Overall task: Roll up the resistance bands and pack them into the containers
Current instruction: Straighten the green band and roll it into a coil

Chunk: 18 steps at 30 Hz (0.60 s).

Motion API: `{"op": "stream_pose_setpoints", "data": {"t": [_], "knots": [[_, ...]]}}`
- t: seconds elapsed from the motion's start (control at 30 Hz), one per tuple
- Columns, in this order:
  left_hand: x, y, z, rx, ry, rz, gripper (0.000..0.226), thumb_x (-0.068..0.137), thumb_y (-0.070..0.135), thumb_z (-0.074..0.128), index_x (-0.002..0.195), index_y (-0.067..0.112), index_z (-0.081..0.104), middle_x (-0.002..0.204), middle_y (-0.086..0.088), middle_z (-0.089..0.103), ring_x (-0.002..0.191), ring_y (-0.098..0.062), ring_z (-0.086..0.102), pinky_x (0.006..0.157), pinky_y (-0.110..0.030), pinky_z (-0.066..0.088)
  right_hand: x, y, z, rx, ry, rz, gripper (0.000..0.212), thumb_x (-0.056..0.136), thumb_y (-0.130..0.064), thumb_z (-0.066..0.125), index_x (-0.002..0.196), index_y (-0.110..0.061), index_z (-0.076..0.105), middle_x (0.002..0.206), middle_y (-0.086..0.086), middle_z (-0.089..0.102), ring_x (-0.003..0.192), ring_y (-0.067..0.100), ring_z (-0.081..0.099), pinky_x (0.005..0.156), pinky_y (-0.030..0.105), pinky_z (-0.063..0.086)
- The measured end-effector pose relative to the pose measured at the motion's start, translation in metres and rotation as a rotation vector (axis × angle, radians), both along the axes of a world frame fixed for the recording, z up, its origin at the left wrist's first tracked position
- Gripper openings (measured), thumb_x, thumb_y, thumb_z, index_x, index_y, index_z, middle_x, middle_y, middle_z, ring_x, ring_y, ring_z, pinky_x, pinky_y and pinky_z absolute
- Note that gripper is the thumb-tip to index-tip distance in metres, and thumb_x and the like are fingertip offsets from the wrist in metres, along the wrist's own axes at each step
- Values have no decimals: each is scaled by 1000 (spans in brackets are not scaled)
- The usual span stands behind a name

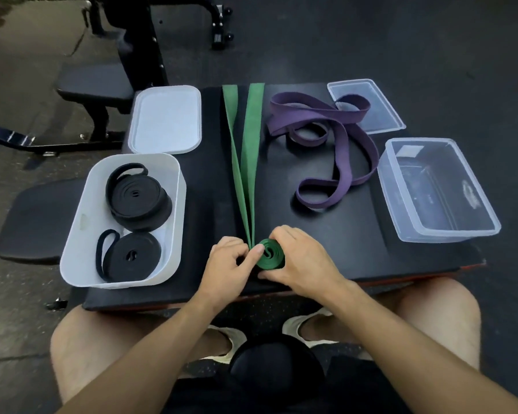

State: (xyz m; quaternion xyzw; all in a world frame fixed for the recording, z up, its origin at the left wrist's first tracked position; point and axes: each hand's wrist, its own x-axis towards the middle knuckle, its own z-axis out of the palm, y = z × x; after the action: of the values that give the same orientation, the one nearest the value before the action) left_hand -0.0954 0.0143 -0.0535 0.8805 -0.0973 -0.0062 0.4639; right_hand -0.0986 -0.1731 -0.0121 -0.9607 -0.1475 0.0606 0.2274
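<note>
A green resistance band [245,150] lies stretched down the middle of the black padded platform [356,231]. Its near end is wound into a small coil [270,254]. My right hand [299,258] grips that coil from the right, fingers curled over its top and thumb under it. My left hand [226,261] pinches the band where it meets the coil, thumb pressed on the roll's left edge. A purple band [335,135] lies loose and tangled at the back right. A white container [78,234] on the left holds two rolled black bands [138,198]. A clear container [440,231] stands on the right.
A white lid [165,121] lies behind the white container, and a clear lid [383,115] lies behind the clear one, partly under the purple band. Black gym benches and a machine frame [96,88] stand at the left and back. My knees are below the platform's front edge.
</note>
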Motion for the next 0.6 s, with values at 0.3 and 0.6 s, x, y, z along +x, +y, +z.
{"op": "stream_pose_setpoints", "data": {"t": [0.3, 0.6], "knots": [[5, 2, -6, 49, 36, -51, 66, 96, 63, 49, 51, 16, 55, 56, 4, 52, 93, -11, 56, 88, -51, 46, 26, -11, 21, -90, 161, 251, 57, 79, -36, 84, 124, -22, 51, 120, -5, 58, 110, 19, 52, 93, 39, 45], [5, -4, 4, 18, 104, -17, 55, 90, 65, 51, 47, 33, 39, 75, 15, 47, 95, -10, 48, 90, -33, 32, 1, 5, 25, -141, 99, -45, 78, 74, -64, 78, 130, -19, 46, 125, -3, 58, 114, 22, 52, 94, 39, 48]]}}
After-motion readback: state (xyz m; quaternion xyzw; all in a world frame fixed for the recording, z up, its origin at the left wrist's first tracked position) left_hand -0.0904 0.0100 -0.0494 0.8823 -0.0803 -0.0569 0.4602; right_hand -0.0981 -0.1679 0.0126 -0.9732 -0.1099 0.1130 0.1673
